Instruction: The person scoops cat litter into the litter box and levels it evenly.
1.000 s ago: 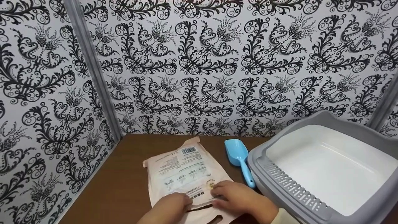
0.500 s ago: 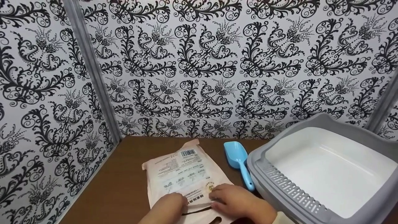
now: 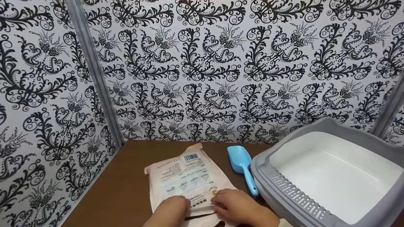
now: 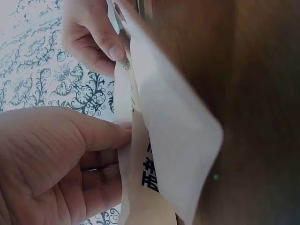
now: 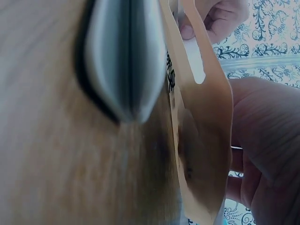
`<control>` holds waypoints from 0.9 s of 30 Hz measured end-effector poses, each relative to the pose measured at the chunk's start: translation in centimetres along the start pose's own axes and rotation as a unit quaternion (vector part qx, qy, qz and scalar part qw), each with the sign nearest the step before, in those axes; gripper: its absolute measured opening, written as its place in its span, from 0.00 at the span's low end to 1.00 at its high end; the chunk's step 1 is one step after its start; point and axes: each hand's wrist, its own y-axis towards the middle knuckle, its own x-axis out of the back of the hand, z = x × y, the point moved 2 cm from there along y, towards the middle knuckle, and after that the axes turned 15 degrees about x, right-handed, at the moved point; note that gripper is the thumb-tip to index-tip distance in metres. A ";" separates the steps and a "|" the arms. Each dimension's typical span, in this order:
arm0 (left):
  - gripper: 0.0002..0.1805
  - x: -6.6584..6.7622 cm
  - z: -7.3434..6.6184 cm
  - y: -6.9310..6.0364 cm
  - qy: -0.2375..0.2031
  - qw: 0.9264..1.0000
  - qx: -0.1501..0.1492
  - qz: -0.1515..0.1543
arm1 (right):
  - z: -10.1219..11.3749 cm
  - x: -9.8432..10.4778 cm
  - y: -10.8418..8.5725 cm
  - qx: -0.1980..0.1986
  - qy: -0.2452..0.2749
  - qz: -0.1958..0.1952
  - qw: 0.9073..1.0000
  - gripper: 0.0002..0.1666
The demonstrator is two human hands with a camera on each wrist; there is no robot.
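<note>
Bag (image 3: 181,178) lies flat on counter (image 3: 107,189); left hand (image 3: 172,209) and right hand (image 3: 236,205) pinch its handle end. Even, gentle tension should limit tearing.

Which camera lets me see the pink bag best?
The head view, because most of the pink bag shows there, even its barcode. The wrist views show only its near end, close up: black lettering in the left one, a handle hole in the right one.

Black-scrolled white walls (image 3: 208,75), grey corner trim (image 3: 94,69), brown tabletop (image 3: 110,189).
</note>
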 end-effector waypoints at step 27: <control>0.10 0.9 -0.6 -1.1 -0.010 0.995 0.010 -0.094 | 2.6 1.3 0.5 0.090 -0.120 -0.044 0.988 0.06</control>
